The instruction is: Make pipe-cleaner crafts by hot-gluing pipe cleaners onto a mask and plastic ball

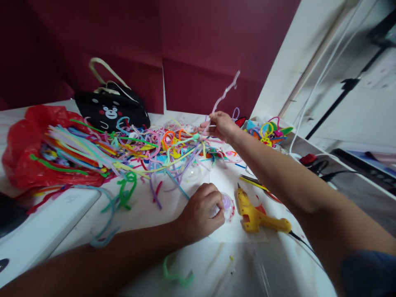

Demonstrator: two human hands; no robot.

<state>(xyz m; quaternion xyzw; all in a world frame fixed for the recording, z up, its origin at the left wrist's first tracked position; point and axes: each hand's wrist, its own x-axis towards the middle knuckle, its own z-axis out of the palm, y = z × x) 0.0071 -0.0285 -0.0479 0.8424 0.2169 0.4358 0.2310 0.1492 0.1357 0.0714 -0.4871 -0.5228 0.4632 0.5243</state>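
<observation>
My right hand (220,124) is raised over the back of the pile, its fingers closed on a pale pink pipe cleaner (224,94) that sticks up, slightly wavy, above the knuckles. Nearer to me, my left hand (202,213) is closed with its fingertips at the edge of a small clear round piece (228,203) with a purple spiral and red bits along its rim. The fingers partly cover that piece. Just right of it lies a yellow hot glue gun (252,212), nozzle pointing away from me. Tangled coloured pipe cleaners (154,144) spread below and left of my right hand.
A red plastic bag (24,140) full of pipe cleaners and a black pouch (111,109) stand at the left and back. Scissors (253,181) lie beyond the glue gun. A box of finished-looking colourful pieces (269,132) is at right. A green pipe cleaner (177,277) lies in front.
</observation>
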